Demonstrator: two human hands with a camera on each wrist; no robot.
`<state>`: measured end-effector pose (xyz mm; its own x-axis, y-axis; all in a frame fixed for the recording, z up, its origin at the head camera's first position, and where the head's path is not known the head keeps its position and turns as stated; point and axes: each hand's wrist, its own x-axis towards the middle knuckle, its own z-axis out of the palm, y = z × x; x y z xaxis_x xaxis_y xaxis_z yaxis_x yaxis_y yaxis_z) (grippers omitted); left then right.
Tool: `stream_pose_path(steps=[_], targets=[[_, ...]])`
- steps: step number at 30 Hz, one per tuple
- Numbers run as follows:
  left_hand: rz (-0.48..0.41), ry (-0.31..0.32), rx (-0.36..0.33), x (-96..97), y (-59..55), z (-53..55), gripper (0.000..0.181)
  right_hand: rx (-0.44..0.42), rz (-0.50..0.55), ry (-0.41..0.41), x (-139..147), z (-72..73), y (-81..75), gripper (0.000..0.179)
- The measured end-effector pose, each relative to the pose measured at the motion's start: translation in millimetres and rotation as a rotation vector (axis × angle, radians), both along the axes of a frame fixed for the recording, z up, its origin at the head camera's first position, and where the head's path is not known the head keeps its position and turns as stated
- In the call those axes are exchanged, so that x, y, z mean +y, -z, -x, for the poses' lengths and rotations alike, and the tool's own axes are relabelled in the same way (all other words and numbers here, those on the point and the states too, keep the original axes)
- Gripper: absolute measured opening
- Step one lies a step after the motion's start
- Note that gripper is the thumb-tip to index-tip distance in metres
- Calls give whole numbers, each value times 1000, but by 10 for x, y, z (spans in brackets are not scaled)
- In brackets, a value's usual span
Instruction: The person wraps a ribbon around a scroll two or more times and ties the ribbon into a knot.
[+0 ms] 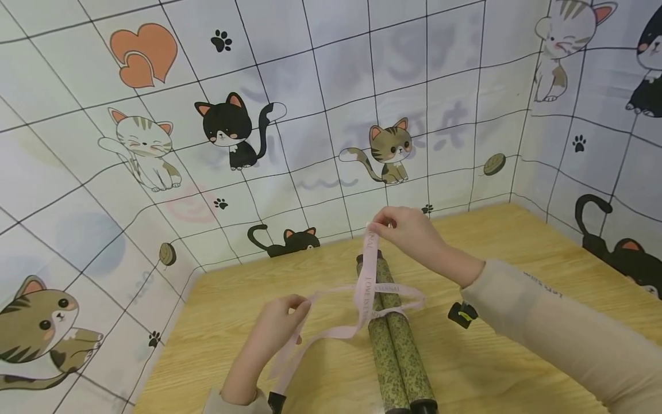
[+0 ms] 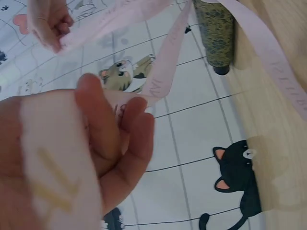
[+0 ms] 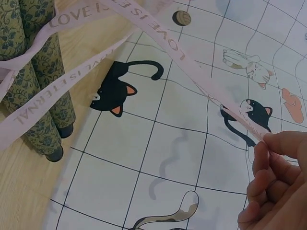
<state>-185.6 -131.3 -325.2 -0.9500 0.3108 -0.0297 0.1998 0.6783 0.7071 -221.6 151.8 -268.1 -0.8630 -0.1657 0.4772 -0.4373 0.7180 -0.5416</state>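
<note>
Two long rods (image 1: 384, 356) covered in green floral cloth, with dark end caps, lie side by side on the table. A pink ribbon (image 1: 368, 276) printed with gold letters, "LOVE IS ETERNAL", passes round them in loose loops near their far half. My right hand (image 1: 414, 233) pinches the ribbon between thumb and fingertips and holds it up above the rods' far ends. Left of the rods, my left hand (image 1: 276, 322) pinches another stretch of ribbon between thumb and fingers. In the left wrist view, a blurred band of ribbon (image 2: 60, 163) also lies across the left palm.
The wooden table (image 1: 486, 247) meets a white gridded wall covering (image 1: 320, 138) printed with cartoon cats behind and at both sides. A small black device (image 1: 462, 315) is beside the right wrist, and another dark piece (image 1: 276, 401) by the left wrist.
</note>
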Motion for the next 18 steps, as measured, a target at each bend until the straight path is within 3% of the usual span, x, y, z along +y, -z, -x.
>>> stream_pose_path(steps=[6, 9, 13, 18], targets=[[6, 24, 2, 88, -80, -160, 40, -32, 1, 7, 6, -9, -4, 19], [28, 71, 21, 208, -93, -256, 40, -35, 3, 9, -6, -23, -3, 18], [52, 158, 49, 434, -53, -373, 38, -27, 8, 6, -34, -53, -8, 18], [66, 246, 40, 744, 55, -434, 36, -16, 4, -1, -65, -107, -7, 18]])
